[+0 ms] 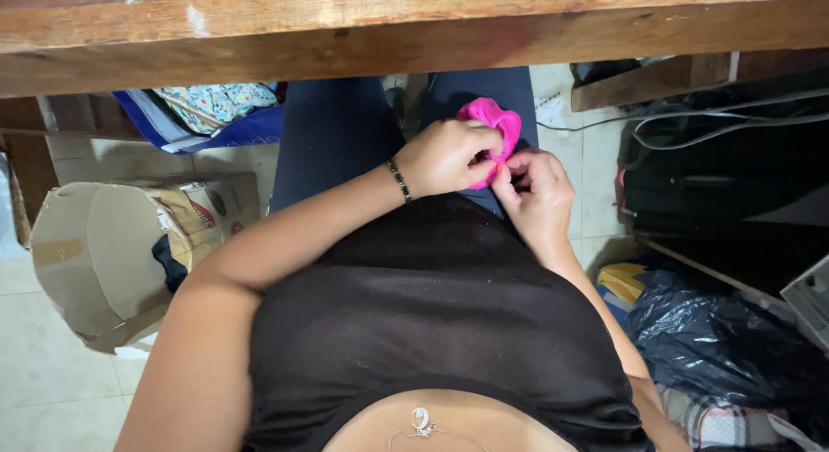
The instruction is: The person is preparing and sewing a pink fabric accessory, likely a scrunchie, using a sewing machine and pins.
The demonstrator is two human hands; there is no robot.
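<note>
I sit with my lap under the edge of a wooden table (pixel 414 29). Both hands work a small bright pink piece of fabric (pixel 499 126) over my dark trousers. My left hand (pixel 445 156), with a dark bead bracelet on its wrist, grips the fabric's left side. My right hand (pixel 535 189) pinches its lower right edge between thumb and fingers. The two hands touch each other around the fabric, which hides part of it.
A torn cardboard box (pixel 104 245) stands on the tiled floor at my left, a blue bag with patterned cloth (pixel 211 111) behind it. At my right lie a black plastic bag (pixel 717 335), dark cases (pixel 725 184) and grey cables (pixel 691 128).
</note>
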